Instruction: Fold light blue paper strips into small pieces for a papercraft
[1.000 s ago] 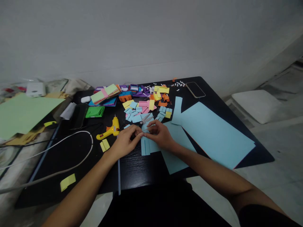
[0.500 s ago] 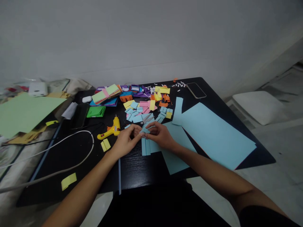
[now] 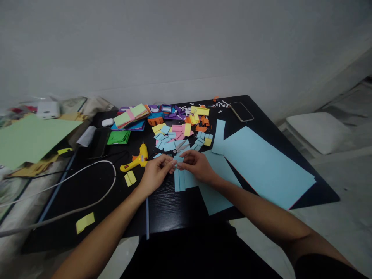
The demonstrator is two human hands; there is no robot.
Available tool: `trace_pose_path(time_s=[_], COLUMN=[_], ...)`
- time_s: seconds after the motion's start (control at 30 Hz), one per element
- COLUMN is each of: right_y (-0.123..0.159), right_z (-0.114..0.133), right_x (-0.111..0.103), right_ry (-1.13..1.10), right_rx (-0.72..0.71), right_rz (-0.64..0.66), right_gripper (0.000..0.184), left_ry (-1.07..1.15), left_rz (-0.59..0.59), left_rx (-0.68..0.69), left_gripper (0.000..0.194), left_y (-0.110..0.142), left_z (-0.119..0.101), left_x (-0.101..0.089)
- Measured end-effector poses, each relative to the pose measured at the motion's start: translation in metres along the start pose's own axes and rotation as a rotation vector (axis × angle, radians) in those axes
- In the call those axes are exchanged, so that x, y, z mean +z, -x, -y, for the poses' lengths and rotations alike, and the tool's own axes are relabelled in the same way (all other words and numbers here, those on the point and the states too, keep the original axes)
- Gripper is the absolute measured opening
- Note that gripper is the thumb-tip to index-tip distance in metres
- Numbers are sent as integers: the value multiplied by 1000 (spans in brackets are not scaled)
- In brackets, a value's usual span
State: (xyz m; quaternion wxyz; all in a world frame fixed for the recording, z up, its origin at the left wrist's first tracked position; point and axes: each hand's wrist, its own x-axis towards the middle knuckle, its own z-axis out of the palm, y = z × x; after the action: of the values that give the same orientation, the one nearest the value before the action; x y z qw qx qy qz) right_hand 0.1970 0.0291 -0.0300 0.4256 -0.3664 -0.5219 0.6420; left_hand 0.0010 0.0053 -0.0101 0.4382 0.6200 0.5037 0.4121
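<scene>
My left hand point(image 3: 158, 170) and my right hand point(image 3: 196, 164) meet over the middle of the table, fingertips close together. Between them they pinch a small piece of light blue paper point(image 3: 178, 158), partly hidden by the fingers. Below lies a folded blue paper strip point(image 3: 179, 181) on the dark wood, partly over a blue sheet point(image 3: 217, 186) under my right wrist. Just beyond the fingertips are scissors point(image 3: 180, 147) with their blades apart. A yellow glue gun point(image 3: 141, 157) lies left of my left hand. Small folded blue pieces point(image 3: 165, 137) are heaped behind the scissors.
Large blue sheets point(image 3: 261, 162) and a phone point(image 3: 241, 111) lie to the right. Coloured paper stacks point(image 3: 132, 116), a green folded bundle point(image 3: 118, 137) and orange scraps point(image 3: 202, 124) sit at the back. A white cable point(image 3: 112, 182) loops across the left of the black table point(image 3: 162, 213).
The blue paper between my fingers has turned and now shows less of a pointed fold. My right fingers have closed in slightly. The rest is as before.
</scene>
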Motion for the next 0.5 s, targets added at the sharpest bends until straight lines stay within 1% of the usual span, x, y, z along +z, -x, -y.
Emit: trace_pose_path(time_s=[0.13,0.33,0.43,0.5], right_y=[0,3,3,4], right_z=[1,1,-1,-2], right_x=[0,-2,-1,-1], right_ry=[3,153,200,228], right_rx=[-27,-54,-64,-68], right_rz=[-21,-16,-9,-9], right_gripper=[39,39,38,35], left_ry=[-26,-115,-101,-67], left_rz=[-3,52,90,86], left_rx=[12,48,24,2], left_gripper=[24,23,25,28], left_y=[0,-1,-1,-1], left_z=[1,2,2,2], left_x=[-1,-6,-7,-6])
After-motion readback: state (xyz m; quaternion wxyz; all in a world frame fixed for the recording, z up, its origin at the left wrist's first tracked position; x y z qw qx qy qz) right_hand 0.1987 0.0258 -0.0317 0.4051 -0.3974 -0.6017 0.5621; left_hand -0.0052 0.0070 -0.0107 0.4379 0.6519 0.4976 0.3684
